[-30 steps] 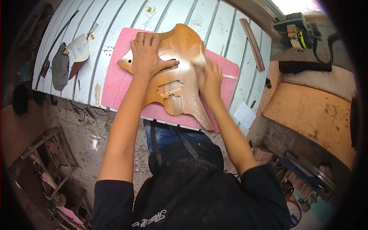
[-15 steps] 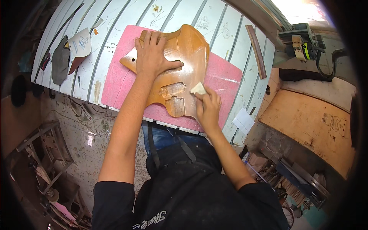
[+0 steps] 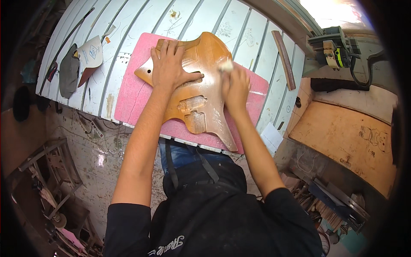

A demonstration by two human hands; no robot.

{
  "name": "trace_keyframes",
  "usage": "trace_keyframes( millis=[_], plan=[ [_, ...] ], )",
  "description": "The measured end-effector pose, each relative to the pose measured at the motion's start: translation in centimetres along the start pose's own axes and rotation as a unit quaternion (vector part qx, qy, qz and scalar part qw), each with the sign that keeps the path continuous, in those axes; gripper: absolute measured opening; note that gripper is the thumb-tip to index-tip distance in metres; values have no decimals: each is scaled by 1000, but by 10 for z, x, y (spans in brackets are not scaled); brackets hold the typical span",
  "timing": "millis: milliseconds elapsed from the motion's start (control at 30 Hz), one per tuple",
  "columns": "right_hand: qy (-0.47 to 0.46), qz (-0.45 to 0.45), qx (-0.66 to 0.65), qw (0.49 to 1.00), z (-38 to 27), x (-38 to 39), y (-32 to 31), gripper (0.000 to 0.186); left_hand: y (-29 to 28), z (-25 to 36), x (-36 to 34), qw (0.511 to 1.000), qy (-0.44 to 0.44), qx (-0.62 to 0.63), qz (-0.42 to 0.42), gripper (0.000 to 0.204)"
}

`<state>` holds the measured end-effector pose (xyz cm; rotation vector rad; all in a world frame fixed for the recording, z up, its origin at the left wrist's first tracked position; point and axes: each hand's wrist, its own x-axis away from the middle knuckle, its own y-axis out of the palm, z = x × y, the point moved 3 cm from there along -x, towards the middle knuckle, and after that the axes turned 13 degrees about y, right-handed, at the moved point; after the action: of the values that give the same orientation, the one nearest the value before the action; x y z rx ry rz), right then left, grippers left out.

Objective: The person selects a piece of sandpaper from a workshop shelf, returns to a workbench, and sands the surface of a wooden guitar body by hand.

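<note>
A brown wooden guitar body (image 3: 214, 92) with routed cavities lies flat on a pink foam mat (image 3: 252, 94). Whitish dust dulls its right side. My left hand (image 3: 169, 68) rests on its upper left part, fingers stretched out and thumb beside a cavity, pressing it down. Near the body's upper right edge, my right hand (image 3: 236, 88) is closed around a small off-white sanding block (image 3: 225, 66). Motion blurs the block, so whether it is a solid block or folded sandpaper is hard to tell.
The mat covers part of a white slatted table (image 3: 239, 21). A sandpaper sheet (image 3: 90, 53) and a grey cloth-like piece (image 3: 68, 70) lie at left. On the right are a narrow wooden strip (image 3: 284, 60) and white paper (image 3: 271, 138). A wooden board (image 3: 342, 143) stands beyond the table.
My right hand has slid the sanding block away from me, up along the body's right side, uncovering the pointed lower end. My left hand keeps its place.
</note>
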<state>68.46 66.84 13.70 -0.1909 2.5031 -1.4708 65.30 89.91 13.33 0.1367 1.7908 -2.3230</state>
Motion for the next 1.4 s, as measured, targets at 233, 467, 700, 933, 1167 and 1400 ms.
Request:
trace_keyframes(
  millis=[233,467,700,933,1167,1400],
  plan=[
    [-47,-19,1,999,8,45,-7,18,2,-3,2,1000,-3,5,12,109],
    [21,-28,-7,999,4,0,0,18,2,0,2,999,6,-11,34,106],
    [-23,-23,-22,999,3,31,-4,18,-1,2,0,1000,4,-12,5,107],
    [-7,-17,-17,1000,8,32,-3,15,-3,1,0,1000,-11,4,6,111],
    [-23,2,-14,1000,-1,-2,0,16,-1,2,2,1000,5,-17,18,110],
    [-48,-41,-19,998,11,40,-7,15,4,-2,1,1000,2,-13,23,110]
  ],
)
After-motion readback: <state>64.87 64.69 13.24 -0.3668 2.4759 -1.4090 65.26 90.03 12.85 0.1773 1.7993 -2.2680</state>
